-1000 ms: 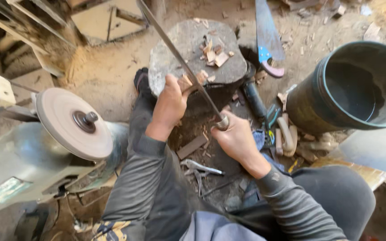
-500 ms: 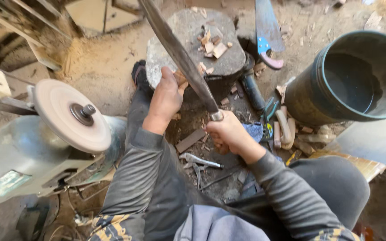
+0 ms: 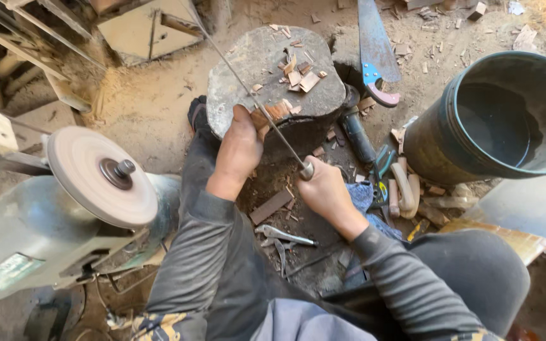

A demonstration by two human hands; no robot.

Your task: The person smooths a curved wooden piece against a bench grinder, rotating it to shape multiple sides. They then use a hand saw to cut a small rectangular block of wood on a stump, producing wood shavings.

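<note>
Near the middle of the frame, the right hand [image 3: 325, 192] is closed tight around the handle end of a long, thin metal blade [image 3: 248, 88]. The blade runs up and to the left, toward the top of the frame. It looks stiff, hard and sharp along its edge, so the safe place to hold it is the handle end, where the hand already is. It is long, so the far tip would likely swing wide with a small turn of the wrist.

The left hand [image 3: 240, 148] is curled over a small reddish-brown piece of wood [image 3: 272, 113], pressing it against the near edge of a round stone block [image 3: 266, 63]. The wood looks light and hard, and small enough to slip, so it needs a firm pinch with fingers kept away from the blade. The blade crosses just beside that piece.

Little wood chips [image 3: 301, 76] lie on top of the block. A saw [image 3: 374, 50] with a blue and pink handle lies at the upper right. A big dark bucket [image 3: 440, 132] stands at the right. A grinding machine with a round disc [image 3: 99, 173] sits at the left. Pliers [image 3: 282, 237] lie on the ground between the arms.
</note>
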